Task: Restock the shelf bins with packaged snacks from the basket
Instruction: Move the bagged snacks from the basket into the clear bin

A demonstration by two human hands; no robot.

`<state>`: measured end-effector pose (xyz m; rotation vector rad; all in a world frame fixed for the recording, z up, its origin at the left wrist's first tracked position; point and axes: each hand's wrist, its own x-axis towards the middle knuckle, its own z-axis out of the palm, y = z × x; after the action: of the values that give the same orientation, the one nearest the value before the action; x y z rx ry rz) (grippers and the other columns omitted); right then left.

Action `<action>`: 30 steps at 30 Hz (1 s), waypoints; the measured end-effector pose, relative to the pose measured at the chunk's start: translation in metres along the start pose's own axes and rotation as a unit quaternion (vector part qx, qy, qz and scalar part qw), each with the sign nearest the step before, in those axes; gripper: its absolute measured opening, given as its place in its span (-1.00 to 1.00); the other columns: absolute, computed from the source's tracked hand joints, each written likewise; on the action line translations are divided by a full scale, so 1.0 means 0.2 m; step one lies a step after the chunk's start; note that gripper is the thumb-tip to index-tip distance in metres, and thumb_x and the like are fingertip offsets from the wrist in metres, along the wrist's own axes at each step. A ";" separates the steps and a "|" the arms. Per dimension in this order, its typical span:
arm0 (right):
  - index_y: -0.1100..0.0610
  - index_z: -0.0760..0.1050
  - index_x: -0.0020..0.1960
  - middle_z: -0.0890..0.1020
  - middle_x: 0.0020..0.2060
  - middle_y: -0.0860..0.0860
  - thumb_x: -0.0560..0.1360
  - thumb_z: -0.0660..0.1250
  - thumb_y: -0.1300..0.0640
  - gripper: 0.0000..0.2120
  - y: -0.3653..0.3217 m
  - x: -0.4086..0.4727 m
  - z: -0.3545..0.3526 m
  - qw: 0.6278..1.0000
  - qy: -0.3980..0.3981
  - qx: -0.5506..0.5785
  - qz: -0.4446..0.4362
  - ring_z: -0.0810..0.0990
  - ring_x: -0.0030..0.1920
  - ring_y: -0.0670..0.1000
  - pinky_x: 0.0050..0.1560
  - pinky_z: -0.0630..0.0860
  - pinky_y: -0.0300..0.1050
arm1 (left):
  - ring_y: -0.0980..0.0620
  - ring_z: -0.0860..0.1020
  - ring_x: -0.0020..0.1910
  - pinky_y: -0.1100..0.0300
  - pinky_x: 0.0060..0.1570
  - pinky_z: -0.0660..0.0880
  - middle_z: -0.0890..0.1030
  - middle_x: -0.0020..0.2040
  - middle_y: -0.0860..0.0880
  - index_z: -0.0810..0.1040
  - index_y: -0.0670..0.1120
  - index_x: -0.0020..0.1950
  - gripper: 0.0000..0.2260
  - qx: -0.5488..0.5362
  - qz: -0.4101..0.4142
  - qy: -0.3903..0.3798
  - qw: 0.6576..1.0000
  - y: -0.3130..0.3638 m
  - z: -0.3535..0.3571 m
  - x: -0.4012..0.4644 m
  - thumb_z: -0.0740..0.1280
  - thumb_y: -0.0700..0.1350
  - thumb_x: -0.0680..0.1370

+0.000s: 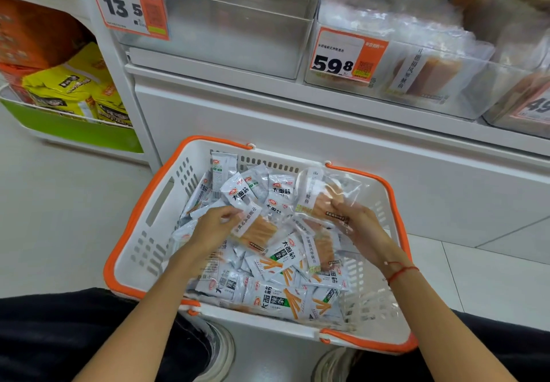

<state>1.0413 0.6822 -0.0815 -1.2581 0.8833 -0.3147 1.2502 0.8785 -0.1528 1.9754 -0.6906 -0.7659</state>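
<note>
Low in the frame, a white basket (143, 250) with orange handles sits on the floor, full of snack packets. The left hand (215, 226) pinches a clear packet (253, 229) of orange strips at centre; the right hand (354, 221) grasps another clear packet (321, 194) — both inside the basket. Clear shelf bins (226, 39) line the top of the frame.
</note>
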 end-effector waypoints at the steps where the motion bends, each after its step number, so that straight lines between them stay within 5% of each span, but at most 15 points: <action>1: 0.19 0.60 -0.02 0.70 -0.10 0.06 0.53 0.32 0.15 -0.87 0.00 0.01 0.01 1.000 0.002 0.005 0.005 0.65 -0.07 -0.08 -0.05 0.46 -0.26 | -0.02 0.54 0.14 0.06 0.17 0.44 0.60 0.13 -0.04 0.57 -0.06 0.14 -0.82 -0.026 -0.018 -0.002 1.000 0.02 0.01 0.00 0.28 -0.05 0.59; 6: 0.18 0.55 -0.17 0.67 -0.23 0.04 0.51 0.34 0.12 -0.86 0.03 -0.01 0.12 0.993 -0.036 -0.114 0.021 0.61 -0.12 0.05 0.04 0.51 -0.14 | 0.02 0.53 -0.03 0.07 0.02 0.48 0.54 0.09 -0.04 0.47 -0.07 0.13 -0.87 -0.186 -0.145 -0.010 0.972 0.13 0.08 -0.03 0.18 -0.09 0.64; 9: 0.14 0.60 -0.06 0.68 -0.10 0.05 0.46 0.41 0.12 -0.90 0.09 -0.01 0.20 0.987 -0.011 -0.163 0.004 0.64 -0.02 0.03 0.17 0.53 -0.07 | -0.07 0.57 0.05 -0.03 0.07 0.54 0.59 0.10 -0.10 0.50 -0.06 0.16 -0.81 -0.288 -0.175 -0.077 0.938 0.21 0.13 -0.06 0.11 -0.14 0.66; 12: 0.13 0.58 0.06 0.65 -0.14 0.01 0.39 0.50 0.15 -0.74 0.12 -0.02 0.24 0.987 0.070 -0.140 -0.022 0.62 -0.10 -0.03 -0.14 0.52 -0.37 | -0.05 0.58 -0.02 0.05 -0.01 0.52 0.61 0.07 -0.13 0.50 -0.10 0.16 -0.75 -0.313 -0.196 -0.077 0.926 0.27 0.18 -0.08 0.04 -0.11 0.67; 15: 0.07 0.55 0.03 0.65 -0.13 0.06 0.35 0.54 0.13 -0.71 0.13 -0.02 0.26 0.980 0.121 -0.148 -0.047 0.63 -0.11 0.00 -0.18 0.52 -0.29 | -0.10 0.53 0.17 -0.04 0.22 0.41 0.54 0.25 -0.10 0.50 -0.03 0.19 -0.65 -0.337 -0.202 -0.056 0.918 0.30 0.22 -0.07 -0.01 0.07 0.67; 17: 0.04 0.53 -0.01 0.64 -0.27 -0.01 0.35 0.53 0.16 -0.73 0.13 -0.03 0.27 0.979 0.129 -0.149 -0.051 0.63 -0.28 -0.14 -0.29 0.51 -0.36 | -0.11 0.45 0.29 -0.13 0.38 0.20 0.50 0.24 -0.02 0.44 0.00 0.27 -0.65 -0.337 -0.184 -0.051 0.922 0.32 0.26 -0.06 0.03 0.13 0.64; 19: 0.09 0.53 0.01 0.66 -0.33 -0.02 0.36 0.52 0.20 -0.73 0.13 -0.05 0.29 0.981 0.132 -0.128 -0.060 0.65 -0.34 -0.18 -0.30 0.53 -0.37 | -0.06 0.48 0.20 -0.06 0.31 0.26 0.55 0.16 -0.06 0.44 -0.08 0.30 -0.71 -0.314 -0.146 -0.056 0.936 0.36 0.28 -0.07 0.16 -0.01 0.63; 22: 0.13 0.55 0.07 0.67 -0.18 0.02 0.37 0.52 0.16 -0.70 0.07 -0.07 0.28 0.979 0.137 -0.131 -0.072 0.67 -0.15 0.00 -0.12 0.60 -0.17 | -0.04 0.51 0.17 0.14 0.07 0.45 0.54 0.23 -0.11 0.38 -0.12 0.35 -0.69 -0.274 -0.115 -0.052 0.954 0.41 0.27 -0.08 0.22 -0.22 0.61; 24: 0.08 0.50 0.15 0.58 0.00 -0.01 0.36 0.52 0.11 -0.60 -0.01 -0.06 0.26 0.966 0.152 -0.191 -0.081 0.55 0.04 0.01 0.04 0.54 -0.12 | -0.01 0.48 0.21 0.10 0.21 0.41 0.50 0.28 -0.07 0.36 -0.09 0.34 -0.70 -0.256 -0.093 -0.056 0.960 0.48 0.24 -0.09 0.23 -0.18 0.61; 27: 0.12 0.20 0.44 0.41 0.23 0.03 0.32 0.56 0.10 -0.19 -0.20 -0.08 0.21 0.967 0.130 -0.203 -0.085 0.45 0.20 0.04 0.24 0.45 -0.06 | 0.02 0.41 0.27 0.05 0.31 0.30 0.41 0.35 0.02 0.31 0.00 0.37 -0.68 -0.253 -0.043 -0.062 0.965 0.63 0.18 -0.10 0.22 -0.12 0.62; 30: 0.14 -0.04 0.50 0.49 0.11 -0.05 0.46 0.43 0.17 -0.18 -0.43 -0.11 0.15 0.984 0.007 -0.163 -0.072 0.53 0.04 -0.11 -0.07 0.48 -0.39 | -0.01 0.28 0.41 0.02 0.35 0.21 0.32 0.35 0.07 0.13 -0.03 0.51 -0.54 -0.260 0.012 -0.073 0.963 0.84 0.12 -0.13 0.19 -0.10 0.63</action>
<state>1.0701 0.6913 0.0070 -1.6304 0.8803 -0.3014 1.1879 0.8077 -0.0102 1.4410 -0.5294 -0.9726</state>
